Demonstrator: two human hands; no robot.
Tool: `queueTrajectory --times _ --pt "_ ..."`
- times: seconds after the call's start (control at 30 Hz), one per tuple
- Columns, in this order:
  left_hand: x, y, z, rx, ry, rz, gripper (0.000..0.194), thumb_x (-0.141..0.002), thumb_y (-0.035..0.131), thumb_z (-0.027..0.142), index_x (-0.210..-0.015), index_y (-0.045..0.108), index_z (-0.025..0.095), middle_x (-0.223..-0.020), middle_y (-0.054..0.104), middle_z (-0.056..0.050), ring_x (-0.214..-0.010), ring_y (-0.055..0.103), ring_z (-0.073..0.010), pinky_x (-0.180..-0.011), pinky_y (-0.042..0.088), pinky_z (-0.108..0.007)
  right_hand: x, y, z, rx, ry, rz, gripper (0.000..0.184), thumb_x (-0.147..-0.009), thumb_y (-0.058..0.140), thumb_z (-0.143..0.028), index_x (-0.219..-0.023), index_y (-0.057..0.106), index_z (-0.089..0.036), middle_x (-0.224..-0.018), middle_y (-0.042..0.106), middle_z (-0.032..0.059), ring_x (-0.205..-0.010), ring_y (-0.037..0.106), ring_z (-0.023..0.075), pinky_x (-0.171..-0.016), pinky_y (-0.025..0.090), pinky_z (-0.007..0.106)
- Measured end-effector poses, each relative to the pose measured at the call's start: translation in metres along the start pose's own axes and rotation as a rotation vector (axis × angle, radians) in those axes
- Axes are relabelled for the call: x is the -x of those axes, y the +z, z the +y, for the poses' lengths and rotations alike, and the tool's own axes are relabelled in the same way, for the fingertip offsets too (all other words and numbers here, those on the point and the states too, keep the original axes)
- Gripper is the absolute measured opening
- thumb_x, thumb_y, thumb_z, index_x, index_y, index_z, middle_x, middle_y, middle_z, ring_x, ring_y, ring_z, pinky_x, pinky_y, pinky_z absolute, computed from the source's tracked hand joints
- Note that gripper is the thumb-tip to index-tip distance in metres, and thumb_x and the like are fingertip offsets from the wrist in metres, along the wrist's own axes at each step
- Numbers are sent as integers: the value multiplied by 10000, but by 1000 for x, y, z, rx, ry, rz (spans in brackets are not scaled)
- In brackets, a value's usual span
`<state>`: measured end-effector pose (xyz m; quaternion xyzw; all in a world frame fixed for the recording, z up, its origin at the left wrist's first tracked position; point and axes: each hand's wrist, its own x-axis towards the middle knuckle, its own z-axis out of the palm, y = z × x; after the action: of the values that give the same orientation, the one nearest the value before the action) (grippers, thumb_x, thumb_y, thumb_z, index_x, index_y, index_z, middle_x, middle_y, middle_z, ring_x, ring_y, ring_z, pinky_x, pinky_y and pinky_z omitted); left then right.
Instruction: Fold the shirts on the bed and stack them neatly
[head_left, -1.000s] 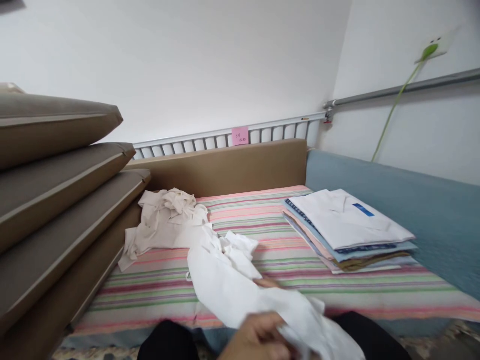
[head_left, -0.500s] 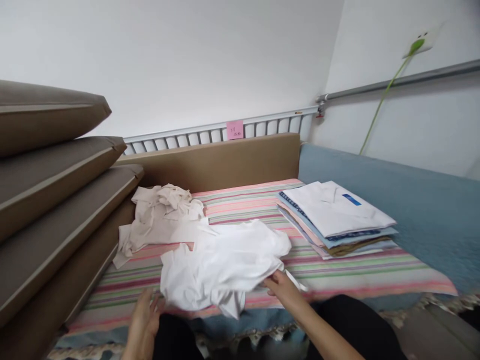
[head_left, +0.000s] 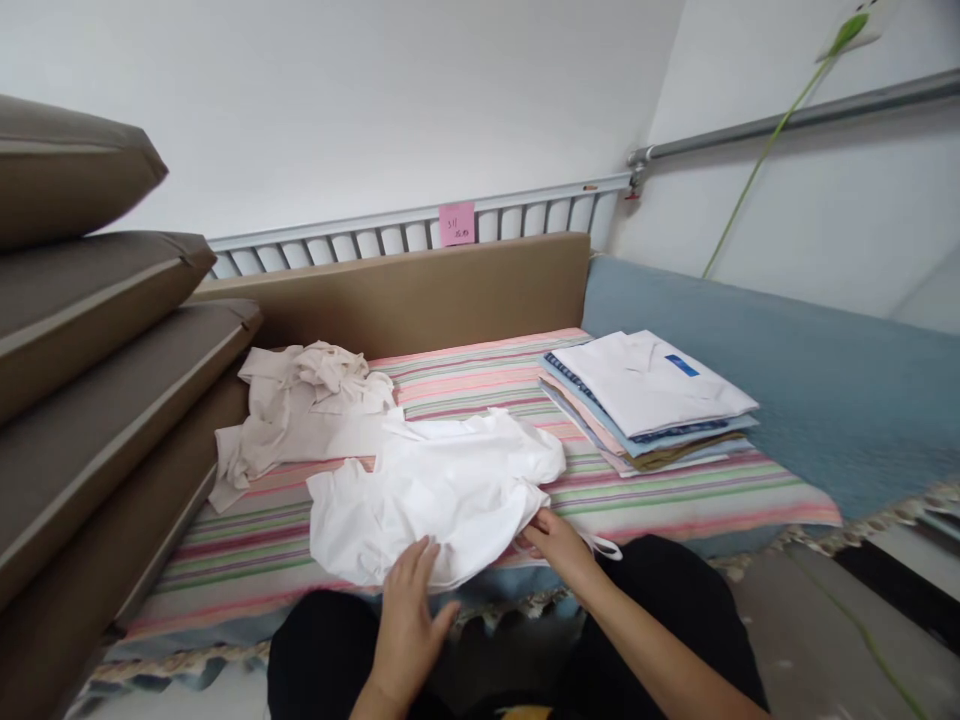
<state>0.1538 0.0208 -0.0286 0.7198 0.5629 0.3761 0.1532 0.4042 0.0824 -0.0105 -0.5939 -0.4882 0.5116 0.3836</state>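
A crumpled white garment (head_left: 450,480) lies on the striped cloth (head_left: 487,368) in front of me; its exact kind is hard to tell. My right hand (head_left: 559,548) pinches its near right edge, with some fingertips hidden beneath the fabric. A thin white strap (head_left: 606,547) loops out just beyond that hand. At the near edge of the garment, my left hand (head_left: 409,620) has its fingers stretched out and thumb apart. Its fingertips lie against the fabric without grasping it.
Beige crumpled clothing (head_left: 300,410) lies behind on the left, beside stacked brown cushions (head_left: 120,400). A pile of folded shirts (head_left: 660,390) sits to the right. A brown bolster (head_left: 420,300) lines the back, below a pink note (head_left: 457,224).
My left hand has moved right, from beside the garment to its near edge. The garment's hanging front part is now drawn up. My right hand keeps its hold. The view has shifted slightly.
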Motion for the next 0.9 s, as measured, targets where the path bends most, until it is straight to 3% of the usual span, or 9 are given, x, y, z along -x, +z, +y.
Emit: queueTrajectory --times 0.1,0.17,0.23,0.3,0.47,0.57,0.63,0.73,0.9 --pt "-11 12 9 16 -4 -25 334 -735 597 270 -1067 636 257 -1203 595 -81 -1137 498 -273 -981 361 -480 -2 -3 3 68 -93 17 306 -679 547 -353 -929 599 -183 -907 699 66 -821 652 234 -694 512 346" --pt "-27 7 5 162 -148 7 181 -765 560 321 -844 674 206 -969 668 -81 -948 573 -242 -877 422 -408 -3 -7 5 133 -157 61 327 -683 556 -322 -975 600 -182 -903 694 67 -812 649 225 -734 509 359" --pt "-46 -6 -2 402 -346 -9 235 -744 579 405 -720 636 178 -711 640 -33 -712 567 -182 -698 444 -306 -2 -10 4 208 -224 128 367 -706 539 -296 -1050 586 -178 -956 677 84 -826 644 221 -755 508 368" --pt "-60 -22 -8 657 -513 -49 284 -694 627 456 -692 602 173 -569 559 30 -551 487 -118 -552 379 -229 1 -12 1 297 -334 196 393 -739 512 -271 -1121 560 -193 -1041 645 91 -894 627 221 -795 503 383" --pt "-69 -45 -4 1047 -674 -9 307 -598 737 422 -694 592 169 -601 607 44 -559 518 -89 -573 388 -201 2 -4 -16 554 -664 371 478 -768 510 -194 -1245 488 -224 -1268 508 101 -1197 448 238 -1013 369 435" --pt "-65 -47 1 1122 -726 -1 315 -586 753 411 -729 620 163 -655 668 5 -619 590 -128 -614 428 -232 -6 8 -26 709 -715 322 631 -700 528 -93 -1312 444 -226 -1423 351 101 -1295 326 254 -1051 313 443" --pt "-63 -47 2 1146 -762 -20 323 -608 738 424 -759 631 159 -676 689 -22 -639 621 -160 -613 447 -259 -13 14 -32 779 -714 249 666 -654 509 -35 -1290 485 -232 -1439 340 93 -1306 310 258 -1055 296 441" --pt "-62 -51 -2 1174 -779 -57 320 -665 694 438 -811 643 158 -729 711 -55 -685 649 -199 -637 479 -304 -24 16 -41 754 -660 117 562 -676 480 -50 -1209 574 -203 -1316 505 105 -1215 436 245 -1022 333 415" --pt "-63 -63 -10 1087 -752 -156 345 -720 628 477 -853 660 160 -799 721 -79 -678 653 -212 -663 500 -342 -34 2 -56 455 -503 -35 367 -753 445 -199 -1043 670 -214 -1073 673 51 -1016 588 217 -931 416 355"
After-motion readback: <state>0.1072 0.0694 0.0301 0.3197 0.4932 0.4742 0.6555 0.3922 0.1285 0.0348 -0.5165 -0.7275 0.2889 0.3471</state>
